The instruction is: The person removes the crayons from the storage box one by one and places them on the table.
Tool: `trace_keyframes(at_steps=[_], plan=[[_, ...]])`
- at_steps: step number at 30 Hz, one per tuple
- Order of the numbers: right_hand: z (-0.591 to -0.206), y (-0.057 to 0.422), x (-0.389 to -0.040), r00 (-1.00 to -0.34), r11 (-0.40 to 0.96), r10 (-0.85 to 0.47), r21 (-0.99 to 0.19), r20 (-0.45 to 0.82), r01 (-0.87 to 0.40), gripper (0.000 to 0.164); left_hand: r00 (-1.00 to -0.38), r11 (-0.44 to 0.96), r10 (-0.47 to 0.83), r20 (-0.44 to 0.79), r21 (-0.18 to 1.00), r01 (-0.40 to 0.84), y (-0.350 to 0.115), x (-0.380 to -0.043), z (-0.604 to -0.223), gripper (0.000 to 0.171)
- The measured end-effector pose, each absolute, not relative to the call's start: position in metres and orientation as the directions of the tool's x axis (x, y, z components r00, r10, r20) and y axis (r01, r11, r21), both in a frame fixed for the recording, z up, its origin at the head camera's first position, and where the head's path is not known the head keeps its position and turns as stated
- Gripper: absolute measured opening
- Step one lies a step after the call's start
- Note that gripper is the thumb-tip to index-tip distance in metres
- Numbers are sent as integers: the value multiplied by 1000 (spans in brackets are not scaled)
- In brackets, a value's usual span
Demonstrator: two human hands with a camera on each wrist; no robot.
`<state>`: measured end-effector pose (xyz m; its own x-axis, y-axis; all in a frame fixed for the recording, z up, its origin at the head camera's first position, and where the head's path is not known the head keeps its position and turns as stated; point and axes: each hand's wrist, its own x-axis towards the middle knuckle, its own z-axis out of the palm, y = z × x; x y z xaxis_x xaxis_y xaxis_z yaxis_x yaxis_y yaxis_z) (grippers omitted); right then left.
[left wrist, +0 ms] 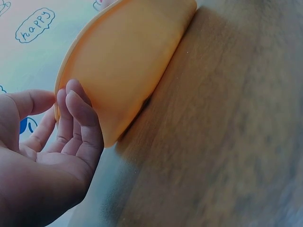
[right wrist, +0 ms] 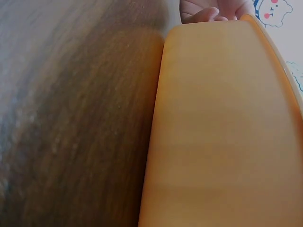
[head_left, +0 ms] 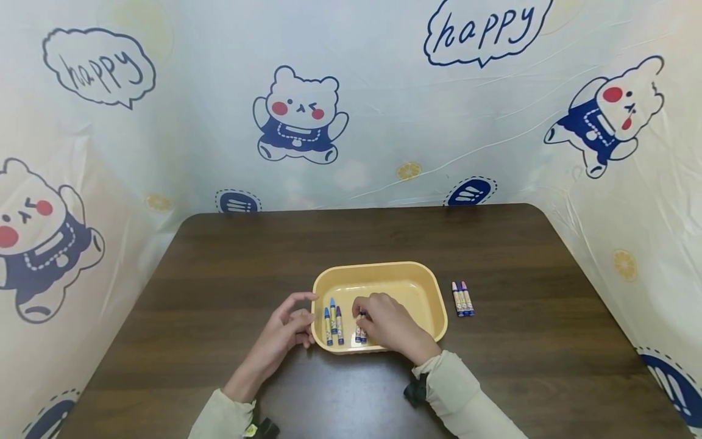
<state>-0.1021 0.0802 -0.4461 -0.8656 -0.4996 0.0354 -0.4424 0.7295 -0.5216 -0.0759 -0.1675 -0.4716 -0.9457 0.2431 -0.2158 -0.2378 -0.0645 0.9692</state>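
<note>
A yellow tray [head_left: 406, 292] sits on the table. Inside its left part lie several crayons; three blue- and purple-tipped crayons [head_left: 339, 326] are grouped near the left wall. My right hand [head_left: 392, 323] reaches over the front rim, with curled thumb and fingers pinching at the upper ends of two upright-lying crayons [head_left: 360, 336], partly hidden by the fingers. At the tray's left end, my left hand [head_left: 287, 326] touches the rim with loosely bent fingers; the left wrist view shows its fingertips [left wrist: 75, 87] against the outer wall. The right wrist view shows mostly the tray's side [right wrist: 222, 118].
Three more crayons [head_left: 463, 299] lie side by side on the dark wooden table [head_left: 510, 366], right of the tray. A pale curtain [head_left: 373, 122] printed with bears hangs behind and along both sides of the table.
</note>
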Motion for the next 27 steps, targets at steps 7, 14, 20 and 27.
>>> trace_keyframes(at_steps=[7, 14, 20, 27], plan=[[-449, 80, -104, -888, 755, -458, -513, 32, -408, 16, -944, -55, 269, -189, 976, -211, -169, -77, -471, 41], [-447, 81, -105, -944, 825, -330, -487, -2, -287, 21, -945, -67, 263, -194, 974, -218, -169, -77, -473, 40], [-447, 90, -108, -977, 898, -210, -391, 24, -203, 10, -944, -59, 264, -197, 974, -220, -169, -78, -474, 38], [-443, 102, -117, -972, 831, -235, -519, 0, -201, 8, -945, -56, 254, -204, 973, -225, -169, -77, -471, 38]])
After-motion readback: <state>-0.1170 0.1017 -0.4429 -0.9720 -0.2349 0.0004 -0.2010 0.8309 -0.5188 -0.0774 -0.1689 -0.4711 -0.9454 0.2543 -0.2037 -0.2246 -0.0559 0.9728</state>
